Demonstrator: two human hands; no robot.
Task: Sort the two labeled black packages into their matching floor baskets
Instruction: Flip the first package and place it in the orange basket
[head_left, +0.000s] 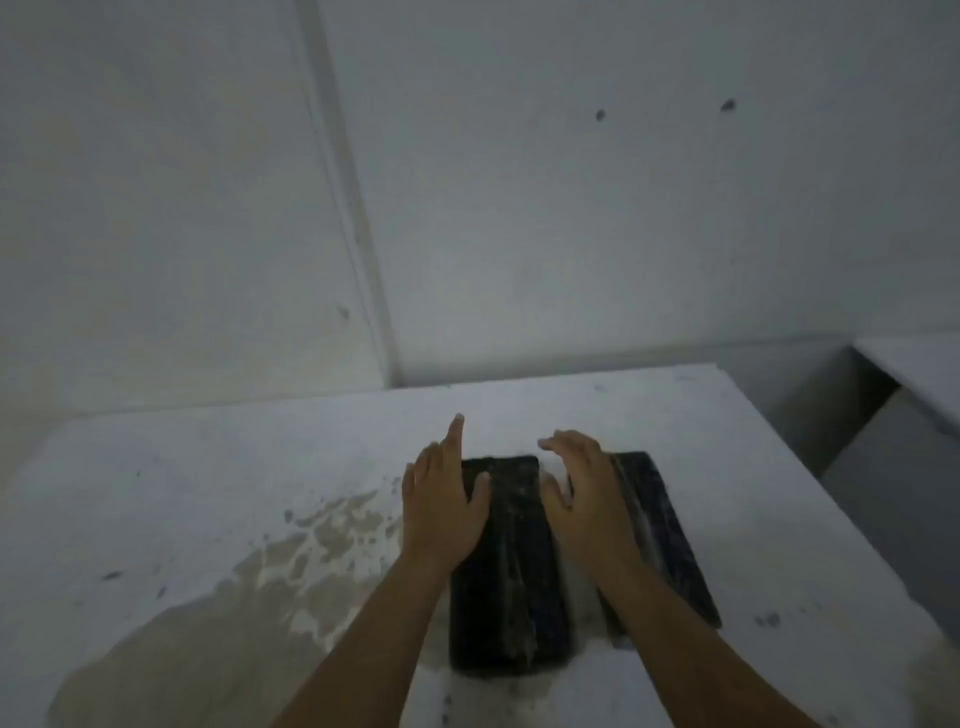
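open hands over two black packages

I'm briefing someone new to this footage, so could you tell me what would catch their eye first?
Two black packages lie side by side on the white table: the left package and the right package. The left hand and right hand are open over them. A brownish stain marks the table's left.

Two packages lie side by side on the table: left package, right package. Left hand over the left package's left edge; right hand between them. Wall behind.
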